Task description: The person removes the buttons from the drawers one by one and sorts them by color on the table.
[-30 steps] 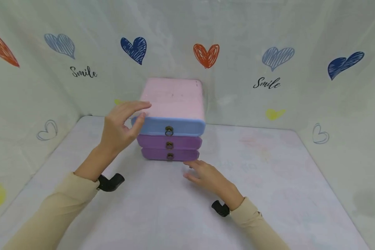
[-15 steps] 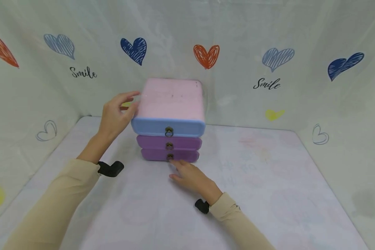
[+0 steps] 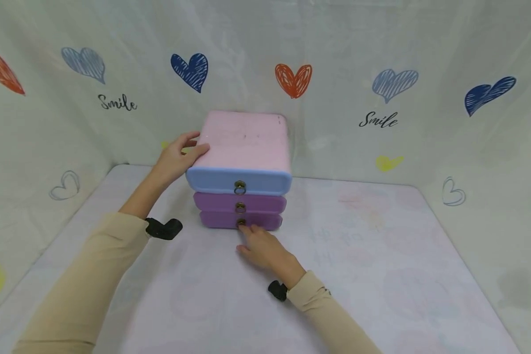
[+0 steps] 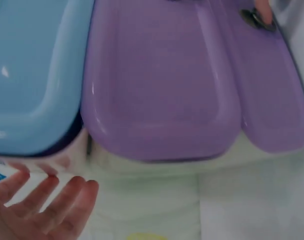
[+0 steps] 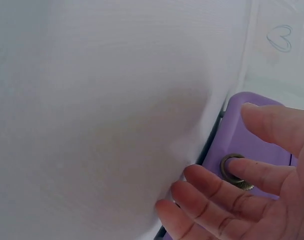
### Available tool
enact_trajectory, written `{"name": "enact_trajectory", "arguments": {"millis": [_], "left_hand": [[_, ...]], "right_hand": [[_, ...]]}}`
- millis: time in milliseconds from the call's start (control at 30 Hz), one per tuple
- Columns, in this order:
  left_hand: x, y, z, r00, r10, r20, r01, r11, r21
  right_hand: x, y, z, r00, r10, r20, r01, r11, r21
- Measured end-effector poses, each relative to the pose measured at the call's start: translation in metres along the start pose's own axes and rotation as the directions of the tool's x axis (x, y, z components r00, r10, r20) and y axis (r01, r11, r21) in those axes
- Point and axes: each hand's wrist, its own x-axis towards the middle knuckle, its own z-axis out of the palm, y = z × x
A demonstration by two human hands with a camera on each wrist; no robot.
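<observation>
White heart-printed curtain (image 3: pixel 336 44) backs our pink-topped plastic drawer cabinet (image 3: pixel 245 142). At its left edge, our left hand (image 3: pixel 175 160) rests unclenched; our right hand (image 3: pixel 265 248), loosely spread, has one fingertip in the brass ring (image 5: pixel 223 169) of its bottom purple drawer (image 3: pixel 221 220). We judge: hooking stage; pulling calls for bracing.

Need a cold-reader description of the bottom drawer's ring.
Find the pink-topped drawer unit on the table. Its lowest purple drawer carries a bronze-coloured ring at mid-front. Unlike the two rings above, it is the one the right hand touches.
</observation>
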Motion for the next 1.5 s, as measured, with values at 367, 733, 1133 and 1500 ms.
{"name": "enact_trajectory", "arguments": {"millis": [367, 733, 1133, 1500], "left_hand": [[0.002, 0.005, 0.004, 0.996, -0.033, 0.079, 0.04, 0.996, -0.083], [0.001, 0.006, 0.002, 0.995, -0.027, 0.099, 0.036, 0.995, -0.089], [0.0, 0.005, 0.001, 0.993, -0.018, 0.118, 0.028, 0.996, -0.08], [0.0, 0.006, 0.0, 0.992, -0.022, 0.123, 0.03, 0.998, -0.063]], "right_hand": [[0.004, -0.008, -0.003, 0.997, 0.068, 0.018, -0.069, 0.998, 0.002], [0.012, -0.008, -0.001, 0.997, 0.021, -0.074, -0.019, 0.999, 0.028], [0.016, -0.009, -0.005, 0.989, 0.011, -0.148, -0.008, 1.0, 0.018], [0.012, -0.01, -0.006, 0.989, -0.003, -0.145, 0.007, 1.0, 0.022]]}}
